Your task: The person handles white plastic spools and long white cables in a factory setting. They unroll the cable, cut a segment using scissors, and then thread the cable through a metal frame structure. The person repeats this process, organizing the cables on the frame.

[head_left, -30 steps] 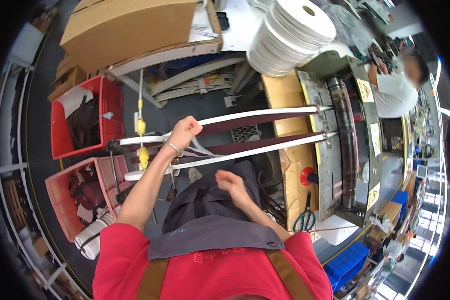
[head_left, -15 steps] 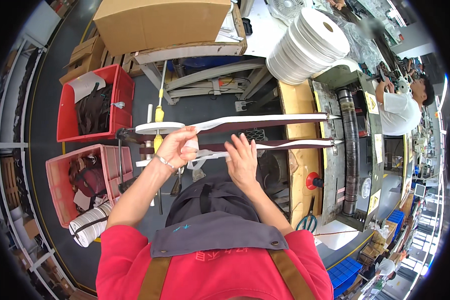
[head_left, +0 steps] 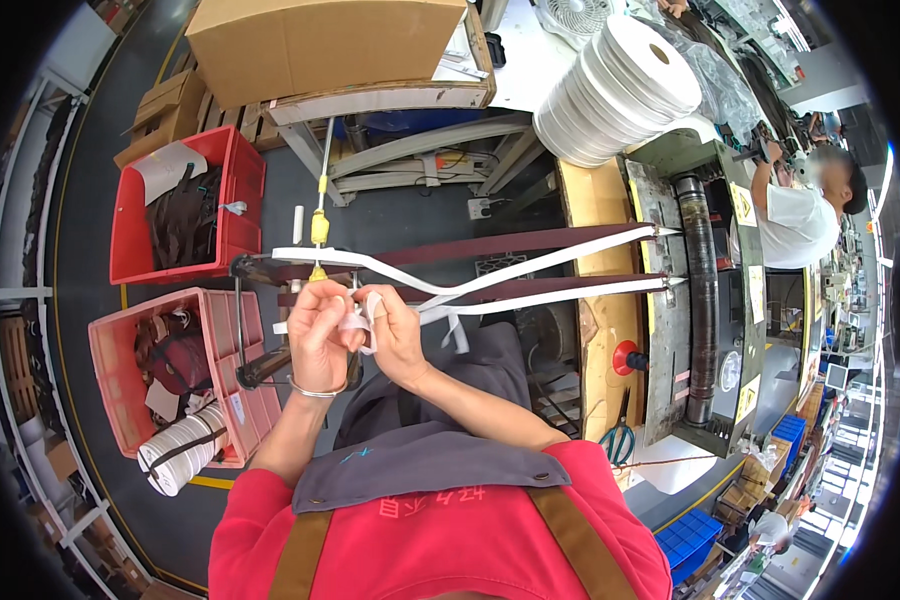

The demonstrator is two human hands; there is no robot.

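My left hand (head_left: 322,335) and my right hand (head_left: 397,340) are close together in front of my apron, fingers pinched. A thin white tape (head_left: 368,338) is looped between the fingertips of both hands. Beyond them a white tape strip (head_left: 530,264) slants from the machine on the right down toward my hands. Next to it runs a second white strip (head_left: 580,292), with maroon webbing straps (head_left: 490,242) behind. A loose white tail (head_left: 457,335) hangs beside my right hand. Past my left fingertips stands a metal rod with yellow fittings (head_left: 319,230).
A machine with a dark roller (head_left: 698,300) and a wooden board (head_left: 602,350) stands right, with scissors (head_left: 620,440) at its near side. Stacked white tape rolls (head_left: 615,95) tower beyond. Red crates (head_left: 240,200) are at left, a cardboard box (head_left: 320,50) at the back. A person (head_left: 800,215) works far right.
My right hand has moved left to meet my left hand, which has come slightly down and left. Both now grip the tape. The upper white strip has dropped from level to slanting.
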